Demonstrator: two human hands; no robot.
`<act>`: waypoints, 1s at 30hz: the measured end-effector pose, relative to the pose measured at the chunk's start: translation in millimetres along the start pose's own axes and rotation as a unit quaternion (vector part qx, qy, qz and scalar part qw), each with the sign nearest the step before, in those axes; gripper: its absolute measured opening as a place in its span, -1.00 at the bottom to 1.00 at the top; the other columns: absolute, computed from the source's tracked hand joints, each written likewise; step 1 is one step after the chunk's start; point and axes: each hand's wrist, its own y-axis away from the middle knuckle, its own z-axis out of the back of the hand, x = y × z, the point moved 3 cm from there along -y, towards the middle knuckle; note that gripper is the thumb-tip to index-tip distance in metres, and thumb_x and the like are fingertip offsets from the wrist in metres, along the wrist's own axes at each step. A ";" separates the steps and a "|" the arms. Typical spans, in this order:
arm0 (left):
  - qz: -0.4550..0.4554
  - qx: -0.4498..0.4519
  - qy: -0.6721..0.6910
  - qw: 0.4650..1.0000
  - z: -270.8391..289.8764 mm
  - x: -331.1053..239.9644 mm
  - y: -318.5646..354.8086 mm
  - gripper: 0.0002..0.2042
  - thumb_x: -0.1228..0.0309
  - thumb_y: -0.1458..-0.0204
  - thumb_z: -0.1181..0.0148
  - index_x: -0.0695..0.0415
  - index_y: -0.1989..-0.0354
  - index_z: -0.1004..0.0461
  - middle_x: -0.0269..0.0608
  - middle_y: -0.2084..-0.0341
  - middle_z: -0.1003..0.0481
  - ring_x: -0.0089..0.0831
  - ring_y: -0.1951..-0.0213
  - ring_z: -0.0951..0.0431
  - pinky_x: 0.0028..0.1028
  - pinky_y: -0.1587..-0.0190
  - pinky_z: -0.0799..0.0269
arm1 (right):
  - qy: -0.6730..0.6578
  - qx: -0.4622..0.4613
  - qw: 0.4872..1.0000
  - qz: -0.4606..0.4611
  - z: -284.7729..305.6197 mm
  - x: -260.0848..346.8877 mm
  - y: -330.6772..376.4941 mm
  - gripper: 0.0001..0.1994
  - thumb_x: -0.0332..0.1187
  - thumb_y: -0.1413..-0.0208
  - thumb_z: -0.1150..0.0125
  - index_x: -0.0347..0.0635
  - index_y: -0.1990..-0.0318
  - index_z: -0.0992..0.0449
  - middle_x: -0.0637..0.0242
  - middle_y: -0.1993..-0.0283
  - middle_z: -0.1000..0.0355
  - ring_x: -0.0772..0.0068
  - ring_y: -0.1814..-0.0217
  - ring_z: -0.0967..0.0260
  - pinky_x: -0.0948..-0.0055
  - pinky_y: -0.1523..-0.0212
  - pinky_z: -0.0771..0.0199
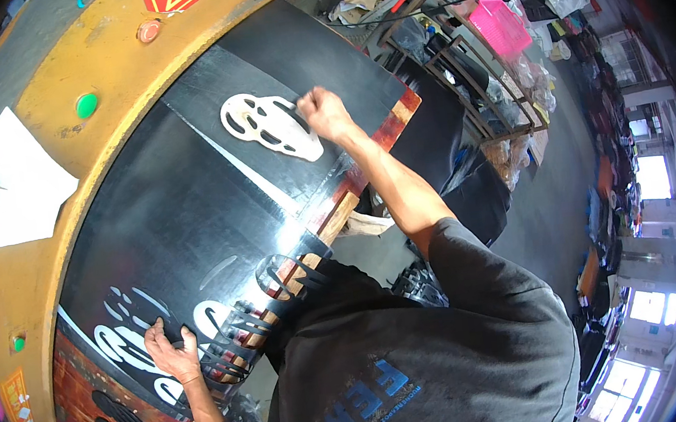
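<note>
Lying flat, the white template (pixel 283 124) has cutouts.

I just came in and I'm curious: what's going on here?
A person is working with both hands beside a yellow machine. Their right hand is at the edge of a pale, flat shape with holes; it's hard to tell whether they touch. Their left hand is at the black sheet, near some white patches.
</note>
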 end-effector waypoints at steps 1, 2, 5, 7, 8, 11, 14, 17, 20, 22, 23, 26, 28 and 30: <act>0.004 0.000 0.006 1.000 0.0 0.2 -0.2 -0.39 0.16 0.08 -0.43 0.13 -0.20 -0.57 0.04 -0.05 -0.49 0.07 -0.13 -0.52 -0.08 -0.22 -0.46 | -0.015 -0.022 0.999 0.025 3.4 5.5 -7.9 -0.71 -0.22 -0.36 -0.21 -0.35 0.18 -0.53 -0.05 0.31 -0.59 0.05 0.21 -0.60 0.17 0.09 -0.58; 0.005 0.007 0.002 1.000 -0.2 0.2 0.0 -0.39 0.16 0.08 -0.43 0.13 -0.20 -0.57 0.04 -0.06 -0.49 0.07 -0.13 -0.52 -0.07 -0.22 -0.46 | -0.024 -0.048 0.998 0.039 8.2 11.6 -14.3 -0.71 -0.22 -0.37 -0.22 -0.35 0.17 -0.52 -0.04 0.31 -0.58 0.06 0.22 -0.60 0.15 0.10 -0.58; 0.008 0.007 0.001 1.000 0.4 -0.1 0.9 -0.39 0.15 0.07 -0.42 0.13 -0.20 -0.57 0.05 -0.06 -0.49 0.08 -0.13 -0.52 -0.06 -0.22 -0.45 | -0.021 -0.142 0.985 0.091 35.0 38.1 -35.8 -0.72 -0.21 -0.41 -0.23 -0.31 0.15 -0.49 0.11 0.35 -0.56 0.21 0.27 -0.56 0.19 0.18 -0.58; 0.007 0.004 0.006 1.000 0.7 -0.1 0.9 -0.39 0.15 0.07 -0.42 0.13 -0.20 -0.57 0.06 -0.06 -0.49 0.08 -0.13 -0.52 -0.06 -0.22 -0.45 | -0.135 -0.128 0.978 0.091 64.8 46.7 -42.4 -0.78 -0.26 -0.42 -0.24 -0.26 0.15 -0.50 0.28 0.36 -0.54 0.43 0.34 -0.49 0.35 0.25 -0.55; 0.001 0.003 0.003 1.000 0.8 -0.2 0.9 -0.39 0.15 0.07 -0.42 0.12 -0.20 -0.57 0.06 -0.06 -0.49 0.08 -0.13 -0.52 -0.06 -0.22 -0.45 | -0.151 -0.100 0.981 0.068 79.4 47.0 -41.2 -0.81 -0.30 -0.42 -0.24 -0.25 0.14 -0.50 0.34 0.35 -0.52 0.51 0.36 -0.45 0.42 0.28 -0.52; 0.009 0.008 0.014 1.000 0.6 1.7 1.1 -0.39 0.17 0.07 -0.43 0.14 -0.21 -0.57 0.05 -0.06 -0.49 0.07 -0.13 -0.52 -0.07 -0.22 -0.45 | -0.233 -0.030 0.968 0.084 122.2 27.9 -8.2 -0.75 -0.38 -0.44 -0.20 -0.36 -0.11 -0.54 0.41 0.33 -0.51 0.59 0.38 -0.43 0.51 0.32 -0.47; -0.002 0.004 0.005 1.000 -0.4 2.7 1.6 -0.40 0.18 0.05 -0.43 0.13 -0.21 -0.57 0.04 -0.06 -0.49 0.05 -0.14 -0.51 -0.08 -0.23 -0.45 | -0.099 -0.048 0.994 0.016 153.8 -32.1 52.2 -0.73 -0.25 -0.49 -0.15 -0.29 0.07 -0.63 0.43 0.43 -0.49 0.61 0.38 -0.47 0.49 0.29 -0.51; -0.008 0.002 0.003 1.000 -1.7 3.5 2.3 -0.42 0.21 0.03 -0.41 0.13 -0.22 -0.56 0.04 -0.07 -0.48 0.06 -0.14 -0.52 -0.08 -0.21 -0.46 | -0.021 -0.062 0.989 -0.130 152.9 -107.7 128.4 -0.66 -0.19 -0.46 -0.16 -0.30 0.28 -0.55 0.36 0.47 -0.51 0.57 0.38 -0.45 0.39 0.25 -0.53; -0.018 -0.002 -0.008 1.000 -2.2 3.8 2.8 -0.42 0.21 0.02 -0.40 0.13 -0.22 -0.55 0.04 -0.07 -0.49 0.06 -0.13 -0.52 -0.08 -0.20 -0.47 | 0.012 -0.021 0.967 -0.254 141.1 -153.1 184.6 -0.72 -0.24 -0.42 -0.20 -0.29 0.02 -0.67 0.14 0.25 -0.66 0.39 0.18 -0.63 0.31 0.01 -0.63; -0.023 -0.006 -0.008 1.000 -2.2 3.8 2.4 -0.42 0.20 0.01 -0.40 0.13 -0.22 -0.55 0.05 -0.07 -0.49 0.06 -0.13 -0.52 -0.08 -0.20 -0.47 | 0.167 0.005 0.976 -0.141 136.7 -142.9 184.7 -0.60 -0.15 -0.34 -0.29 -0.26 -0.15 -0.63 -0.03 -0.12 -0.61 0.01 -0.22 -0.55 0.13 -0.28 -0.52; -0.025 -0.005 -0.002 1.000 -2.0 3.8 1.9 -0.42 0.19 0.01 -0.40 0.14 -0.22 -0.55 0.05 -0.07 -0.49 0.06 -0.13 -0.52 -0.08 -0.20 -0.47 | 0.215 -0.008 0.972 -0.095 135.7 -128.2 179.8 -0.53 -0.11 -0.30 -0.32 -0.24 -0.23 -0.60 -0.07 -0.25 -0.55 -0.11 -0.35 -0.47 0.08 -0.38 -0.45; -0.029 -0.001 -0.009 1.000 -1.6 3.4 0.6 -0.41 0.08 -0.05 -0.38 0.15 -0.22 -0.55 0.07 -0.05 -0.49 0.08 -0.12 -0.52 -0.08 -0.20 -0.46 | 0.132 -0.036 0.988 0.066 104.6 -56.4 132.2 -0.23 0.03 -0.09 -0.54 -0.29 -0.36 -0.50 -0.11 -0.36 -0.47 -0.13 -0.43 -0.39 0.09 -0.46 -0.38; -0.031 -0.007 -0.004 0.999 -1.0 2.9 0.3 -0.40 0.05 -0.06 -0.37 0.16 -0.22 -0.55 0.06 -0.03 -0.48 0.07 -0.12 -0.52 -0.08 -0.20 -0.46 | 0.141 0.035 0.985 0.096 61.5 -8.4 99.9 -0.02 0.15 0.02 -0.57 -0.10 -0.52 -0.34 -0.24 -0.55 -0.21 -0.28 -0.60 -0.13 -0.07 -0.56 -0.21; -0.030 -0.005 -0.008 1.000 -1.1 2.4 0.4 -0.40 0.05 -0.06 -0.37 0.16 -0.22 -0.55 0.06 -0.04 -0.48 0.07 -0.12 -0.52 -0.08 -0.20 -0.46 | 0.154 0.095 0.974 0.140 16.3 26.4 69.0 0.06 0.20 0.14 -0.60 -0.03 -0.54 -0.32 -0.37 -0.58 -0.09 -0.44 -0.62 -0.02 -0.16 -0.59 -0.08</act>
